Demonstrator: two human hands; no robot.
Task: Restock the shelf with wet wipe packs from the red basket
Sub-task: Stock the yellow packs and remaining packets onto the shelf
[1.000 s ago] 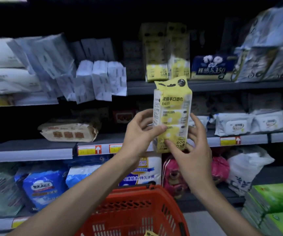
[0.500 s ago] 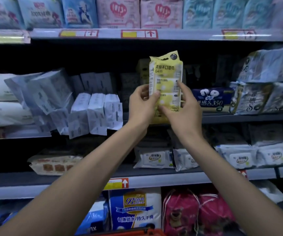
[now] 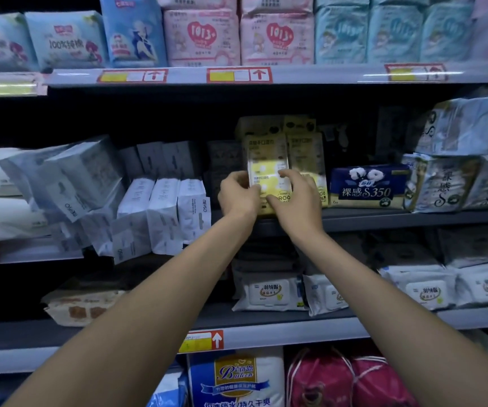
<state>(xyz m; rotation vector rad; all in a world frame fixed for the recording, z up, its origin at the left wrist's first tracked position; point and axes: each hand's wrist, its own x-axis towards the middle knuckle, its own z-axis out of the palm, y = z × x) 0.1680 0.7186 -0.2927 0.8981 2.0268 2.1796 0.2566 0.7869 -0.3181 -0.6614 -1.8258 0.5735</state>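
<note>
Arms outstretched; left hand point(image 3: 238, 196), right hand point(image 3: 295, 198) pinch upright yellow wipe pack point(image 3: 267, 160).

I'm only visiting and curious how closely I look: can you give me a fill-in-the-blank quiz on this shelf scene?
The left hand and right hand together hold a pack coloured ___.
That pack is held ___, not lying flat.
The dark blue pack on the same shelf lies to the hands' ___.
The pink packs sit one shelf ___ the hands.
Missing words: yellow; upright; right; above.
</note>
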